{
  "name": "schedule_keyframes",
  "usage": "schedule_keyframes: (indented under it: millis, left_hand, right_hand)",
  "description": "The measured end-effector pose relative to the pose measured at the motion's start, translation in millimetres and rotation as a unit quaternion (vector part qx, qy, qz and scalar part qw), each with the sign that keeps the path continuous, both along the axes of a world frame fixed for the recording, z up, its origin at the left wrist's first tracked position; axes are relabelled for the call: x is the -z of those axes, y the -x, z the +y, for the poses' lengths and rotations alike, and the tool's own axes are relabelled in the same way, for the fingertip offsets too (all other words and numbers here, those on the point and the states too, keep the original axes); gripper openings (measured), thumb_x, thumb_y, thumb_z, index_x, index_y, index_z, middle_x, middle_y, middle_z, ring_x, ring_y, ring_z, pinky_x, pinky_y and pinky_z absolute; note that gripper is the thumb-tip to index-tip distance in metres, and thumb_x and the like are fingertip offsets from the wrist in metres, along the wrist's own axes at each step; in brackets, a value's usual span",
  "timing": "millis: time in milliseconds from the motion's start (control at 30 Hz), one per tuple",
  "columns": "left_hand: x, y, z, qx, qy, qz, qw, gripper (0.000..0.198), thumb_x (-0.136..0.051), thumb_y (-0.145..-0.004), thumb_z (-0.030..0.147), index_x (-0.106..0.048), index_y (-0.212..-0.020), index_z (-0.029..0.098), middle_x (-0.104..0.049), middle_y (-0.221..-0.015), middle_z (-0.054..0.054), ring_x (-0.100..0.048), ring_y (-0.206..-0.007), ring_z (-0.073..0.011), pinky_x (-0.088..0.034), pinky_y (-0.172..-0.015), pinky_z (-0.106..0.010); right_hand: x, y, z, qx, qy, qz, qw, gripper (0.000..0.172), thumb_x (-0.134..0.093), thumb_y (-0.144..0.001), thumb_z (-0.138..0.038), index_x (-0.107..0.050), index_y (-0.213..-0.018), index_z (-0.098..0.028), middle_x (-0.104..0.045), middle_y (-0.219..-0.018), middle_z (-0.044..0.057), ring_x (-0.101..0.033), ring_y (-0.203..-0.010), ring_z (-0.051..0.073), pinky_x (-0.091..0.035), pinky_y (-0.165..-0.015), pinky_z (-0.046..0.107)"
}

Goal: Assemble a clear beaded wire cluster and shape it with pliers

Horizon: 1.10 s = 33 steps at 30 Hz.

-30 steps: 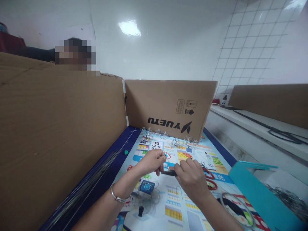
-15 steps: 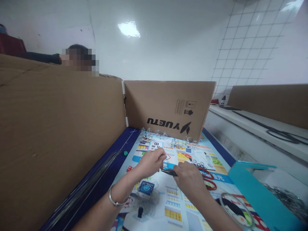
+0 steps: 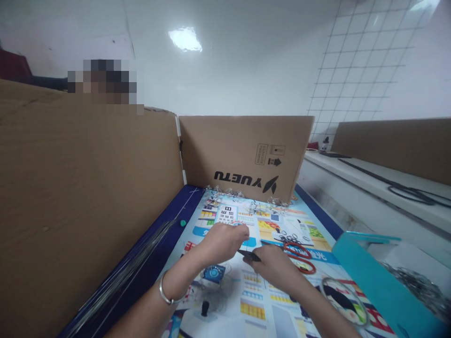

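Note:
My left hand [image 3: 223, 241], a bracelet on its wrist, is closed in a pinch above the printed mat [image 3: 253, 281]. A faint thin wire seems to run down from its fingertips. Just right of it, my right hand [image 3: 273, 263] is wrapped round dark-jawed pliers [image 3: 249, 255], whose tips point left beneath the left fingers; their handles are hidden in the palm. Below the left hand sits a small blue box [image 3: 213, 273] with loops of thin wire about it. A small black piece [image 3: 205, 308] stands nearer me. Scissors with red handles [image 3: 305, 266] lie beyond the right hand.
Long straight wires [image 3: 130, 267] lie along the left edge. A teal box [image 3: 373, 281] with tangled metal pieces and a wire coil [image 3: 322, 291] are at right. Cardboard panels [image 3: 243, 150] wall the left and back. A person [image 3: 105, 84] is behind the left panel.
My left hand has shifted slightly right and turned its fingertips away from the plier tips. The pliers have dipped a little, still in my right hand.

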State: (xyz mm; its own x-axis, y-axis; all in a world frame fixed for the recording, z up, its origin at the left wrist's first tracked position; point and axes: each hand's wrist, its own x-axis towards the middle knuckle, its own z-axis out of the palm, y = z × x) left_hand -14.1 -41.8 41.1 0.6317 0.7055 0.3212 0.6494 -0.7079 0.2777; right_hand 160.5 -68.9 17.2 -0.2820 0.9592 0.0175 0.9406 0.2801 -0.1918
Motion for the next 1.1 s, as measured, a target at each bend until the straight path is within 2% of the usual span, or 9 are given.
schedule_keyframes:
  millis: [267, 433, 533, 700, 800, 967, 1100]
  left_hand:
    - [3.9, -1, 1, 0.003, -0.006, 0.006, 1.000, 0.018, -0.039, -0.089, 0.027, -0.057, -0.091, 0.024, -0.064, -0.067, -0.002, -0.059, -0.063, -0.0189, -0.035, -0.059, -0.026]
    - [1.9, -4, -1, -0.011, 0.035, -0.023, 0.999, 0.017, -0.039, -0.089, 0.028, -0.056, -0.089, 0.024, -0.064, -0.064, 0.000, -0.059, -0.061, -0.0177, -0.036, -0.060, -0.025]
    - [4.2, -4, 4, -0.026, 0.067, -0.047, 0.996, 0.022, -0.033, -0.092, 0.028, -0.053, -0.086, 0.022, -0.065, -0.064, 0.001, -0.059, -0.060, -0.0160, -0.036, -0.058, -0.023]
    - [26.1, -14, 14, -0.033, 0.126, -0.052, 0.990, 0.025, -0.031, -0.091, 0.026, -0.054, -0.083, 0.020, -0.066, -0.065, 0.002, -0.058, -0.051, -0.0122, -0.037, -0.052, -0.020]
    - [44.8, -29, 13, -0.020, 0.141, -0.026, 0.989, 0.019, -0.043, -0.085, 0.025, -0.059, -0.077, 0.020, -0.067, -0.069, 0.000, -0.060, -0.062, -0.0145, -0.038, -0.056, -0.021]
    - [68.8, -46, 8, 0.000, 0.142, 0.023, 0.990, 0.017, -0.048, -0.082, 0.024, -0.064, -0.076, 0.019, -0.068, -0.080, -0.005, -0.061, -0.075, -0.0194, -0.039, -0.063, -0.024]
    - [74.3, -45, 7, 0.005, 0.128, 0.057, 0.990, 0.020, -0.046, -0.084, 0.021, -0.064, -0.076, 0.018, -0.066, -0.083, -0.008, -0.061, -0.077, -0.0212, -0.041, -0.066, -0.026]
  right_hand:
    - [-2.3, -5, 0, -0.034, 0.077, 0.045, 0.995, 0.041, -0.044, -0.086, -0.042, -0.064, -0.059, -0.020, -0.064, -0.057, 0.001, -0.057, -0.053, 0.013, -0.032, -0.049, 0.022]
    - [1.5, -9, 4, -0.044, 0.054, 0.023, 0.997, 0.038, -0.046, -0.084, -0.045, -0.066, -0.065, -0.020, -0.066, -0.065, 0.003, -0.059, -0.063, 0.017, -0.032, -0.054, 0.024]
    - [-5.1, -18, 3, -0.043, 0.027, -0.002, 0.999, 0.034, -0.050, -0.081, -0.048, -0.067, -0.073, -0.020, -0.068, -0.073, 0.005, -0.059, -0.069, 0.020, -0.029, -0.053, 0.026]
    - [-25.4, -45, -1, -0.050, 0.019, -0.028, 0.998, 0.029, -0.054, -0.079, -0.048, -0.065, -0.071, -0.023, -0.065, -0.068, 0.002, -0.056, -0.062, 0.017, -0.026, -0.050, 0.025]
    - [-31.8, -58, 0, -0.036, 0.006, -0.040, 0.999, 0.025, -0.054, -0.079, -0.045, -0.064, -0.072, -0.023, -0.065, -0.071, 0.002, -0.057, -0.066, 0.018, -0.026, -0.051, 0.026]
    - [-27.7, -61, 4, -0.007, -0.024, -0.059, 0.998, 0.026, -0.053, -0.081, -0.045, -0.064, -0.075, -0.022, -0.065, -0.076, 0.005, -0.057, -0.071, 0.020, -0.027, -0.053, 0.028]
    - [-21.9, -57, 6, 0.001, -0.036, -0.070, 0.997, 0.026, -0.054, -0.081, -0.045, -0.064, -0.075, -0.022, -0.065, -0.076, 0.005, -0.058, -0.073, 0.021, -0.027, -0.053, 0.028]
